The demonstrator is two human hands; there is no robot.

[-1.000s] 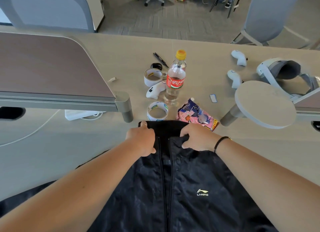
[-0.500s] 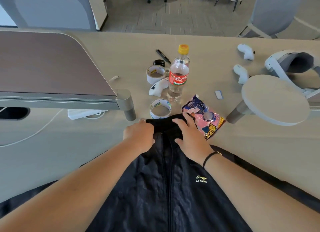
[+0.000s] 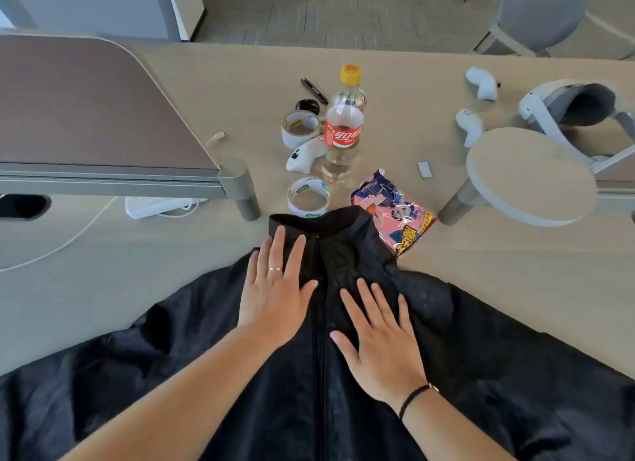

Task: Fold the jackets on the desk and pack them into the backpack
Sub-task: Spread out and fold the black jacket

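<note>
A black zip-up jacket (image 3: 464,350) lies front-up on the desk, collar pointing away from me and both sleeves spread out to the sides. My left hand (image 3: 276,288) presses flat on the chest just left of the zipper, fingers straight and reaching the collar. My right hand (image 3: 379,337) lies flat on the chest right of the zipper, fingers spread. Neither hand grips the fabric. No backpack is in view.
Just past the collar sit a tape roll (image 3: 308,197), a pink snack bag (image 3: 395,209), a plastic bottle (image 3: 344,127), a second tape roll (image 3: 299,127) and a white controller (image 3: 304,154). A headset (image 3: 567,106) and round stand (image 3: 529,175) are at right, a desk divider (image 3: 103,172) at left.
Both hands have let go of the collar and slid toward me, now lying flat on the chest. The jacket's sleeves now show spread wide.
</note>
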